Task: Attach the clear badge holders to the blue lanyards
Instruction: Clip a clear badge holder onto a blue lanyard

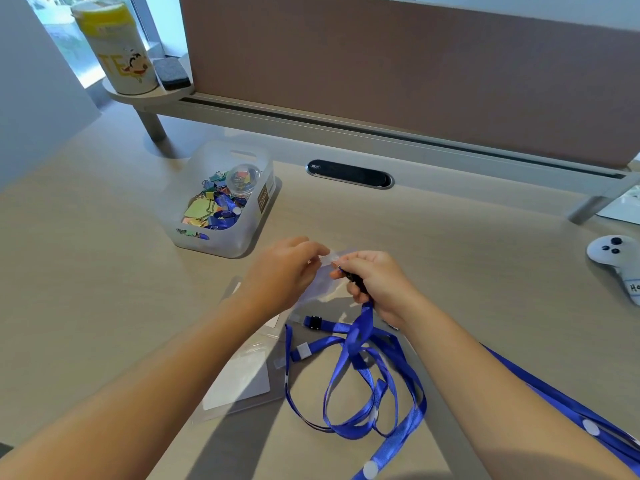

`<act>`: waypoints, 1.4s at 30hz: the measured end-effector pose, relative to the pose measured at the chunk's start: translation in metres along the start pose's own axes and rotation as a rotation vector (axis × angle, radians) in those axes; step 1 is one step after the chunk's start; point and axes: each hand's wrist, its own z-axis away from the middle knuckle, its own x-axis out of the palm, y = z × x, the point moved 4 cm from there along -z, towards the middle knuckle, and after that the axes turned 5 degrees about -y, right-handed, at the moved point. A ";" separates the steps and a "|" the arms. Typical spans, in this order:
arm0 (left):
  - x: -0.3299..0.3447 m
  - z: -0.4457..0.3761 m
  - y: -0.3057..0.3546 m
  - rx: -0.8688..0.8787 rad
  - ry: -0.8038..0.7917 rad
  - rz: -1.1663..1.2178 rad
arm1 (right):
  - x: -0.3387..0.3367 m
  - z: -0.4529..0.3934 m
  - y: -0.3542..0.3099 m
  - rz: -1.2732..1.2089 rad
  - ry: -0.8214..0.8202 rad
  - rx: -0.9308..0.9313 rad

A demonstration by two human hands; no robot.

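"TE" on canister (119,50); "Ho" on controller tag (634,288)

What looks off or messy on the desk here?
Nothing damaged or spilled. The blue lanyards lie in a tangled heap on the desk, one strap trailing up to the right hand. Spare clear badge holders lie overlapped and askew beside them.

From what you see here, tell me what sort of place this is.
Most likely an office workstation. A fabric divider panel backs the pale desk, a cable grommet is set into its top, and a translucent bin holds binder clips.
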 end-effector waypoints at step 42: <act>0.006 -0.014 0.005 0.157 0.032 -0.303 | 0.003 -0.008 -0.012 0.551 0.098 -0.233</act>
